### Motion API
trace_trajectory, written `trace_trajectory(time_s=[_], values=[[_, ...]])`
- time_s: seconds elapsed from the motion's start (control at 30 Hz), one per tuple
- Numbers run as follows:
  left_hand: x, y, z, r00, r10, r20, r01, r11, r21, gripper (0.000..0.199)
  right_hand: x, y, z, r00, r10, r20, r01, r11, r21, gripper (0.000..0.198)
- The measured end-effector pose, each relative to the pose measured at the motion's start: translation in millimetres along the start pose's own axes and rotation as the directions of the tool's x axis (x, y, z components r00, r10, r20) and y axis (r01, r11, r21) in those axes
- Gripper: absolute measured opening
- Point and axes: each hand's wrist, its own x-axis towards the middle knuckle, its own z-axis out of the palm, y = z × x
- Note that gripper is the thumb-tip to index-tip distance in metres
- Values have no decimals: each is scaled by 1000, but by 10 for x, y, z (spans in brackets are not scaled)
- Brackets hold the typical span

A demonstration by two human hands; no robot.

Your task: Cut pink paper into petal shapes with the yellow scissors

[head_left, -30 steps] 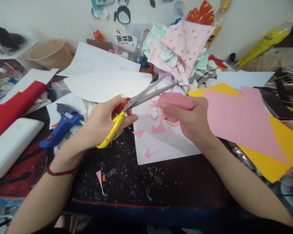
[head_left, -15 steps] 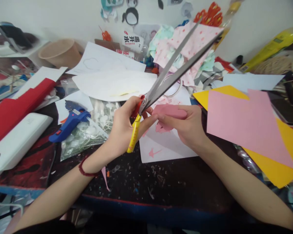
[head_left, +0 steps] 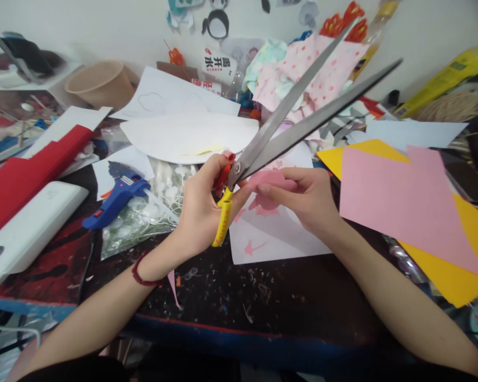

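Note:
My left hand (head_left: pixel 201 207) is closed around a pair of scissors (head_left: pixel 271 140) with red and yellow handles. The long blades stand apart and point up and to the right. Between the fingertips and thumb of my right hand (head_left: pixel 313 199) is a small pink paper piece (head_left: pixel 269 183). My left fingertips meet its left edge, behind the scissors; whether they pinch it is partly hidden. Beneath both hands lies a white sheet (head_left: pixel 279 239) with pink cut scraps on it, among them a pink arrow-like shape (head_left: pixel 253 248).
A blue glue gun (head_left: pixel 115 199) lies on a plastic bag at left, beside a white power bank (head_left: pixel 35 228) and red material (head_left: pixel 32 180). Pink paper (head_left: pixel 402 196) overlaps yellow sheets (head_left: pixel 434 276) at right. A white oval board (head_left: pixel 191 138) and dotted cloth (head_left: pixel 314 69) lie behind.
The scissor blades have spread wider and swung a little to the right. The pink paper piece has turned slightly in my fingers. Both hands stay in nearly the same place.

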Motion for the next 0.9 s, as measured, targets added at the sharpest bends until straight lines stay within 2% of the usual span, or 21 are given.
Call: trace_trajectory(time_s=[0.13,0.3,0.4,0.5,0.57,0.67,0.77,0.9], values=[[-4,-11,-11,1000,17,-26,-17,999,33,22,31,10,-84,998,-47,29,49,998,-49,16],[13,-30,-12,1000,17,8,-17,999,47,22,28,-34,-110,997,-62,46,68,990,-125,14],[43,-8,-46,1000,19,10,-20,988,155,22,14,-62,-81,995,-83,-51,78,993,-92,12],[55,38,-83,997,79,-2,-75,957,280,28,15,-41,-56,971,-119,-208,115,993,-34,12],[39,58,-84,991,131,9,-126,921,369,32,33,-3,-58,935,-120,-334,132,991,14,8],[-6,47,-42,989,135,58,-146,858,492,34,74,45,-92,859,-118,-498,178,981,75,8],[-39,3,10,989,115,95,-149,830,537,33,101,39,-126,809,-130,-574,226,969,100,12],[-37,-36,27,989,121,84,-147,812,564,29,97,-17,-132,784,-170,-597,284,953,102,11]])
